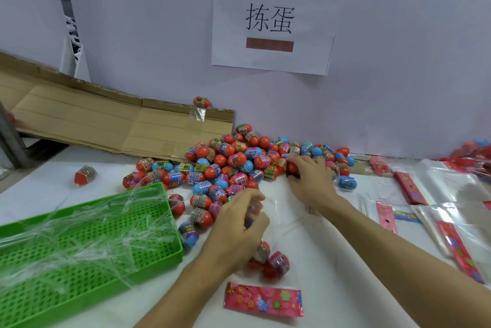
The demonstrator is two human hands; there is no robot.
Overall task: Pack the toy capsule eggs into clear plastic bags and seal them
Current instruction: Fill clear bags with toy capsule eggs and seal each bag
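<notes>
Red and blue plastic capsule eggs [233,165], each banded with a printed shrink label, lie heaped on the white table [318,261] against the wall, directly ahead of my hands; stray ones sit apart, one lone egg [85,175] to the far left and one on the flattened cardboard [106,120] behind the heap. Clear plastic bag [276,224], nearly invisible except for its creases, lies between my two hands, its mouth gathered in my left hand [236,229], whose fingers are curled closed on the film. Three or so bagged eggs [269,261] rest at its bottom, just below and right of that hand, touching one another. Pink floral header card [263,299] lies flat nearest me, just beneath those bagged eggs. My right hand [312,179] reaches into the near right edge of the heap, fingers bent over the eggs and touching them; whether it actually grips one I cannot tell. Green perforated tray [148,256] to my left holds clear plastic strips [79,226]. Spare bags [449,195] with pink headers lie spread to my right. White paper sign [273,22] hangs on the wall above the heap.
</notes>
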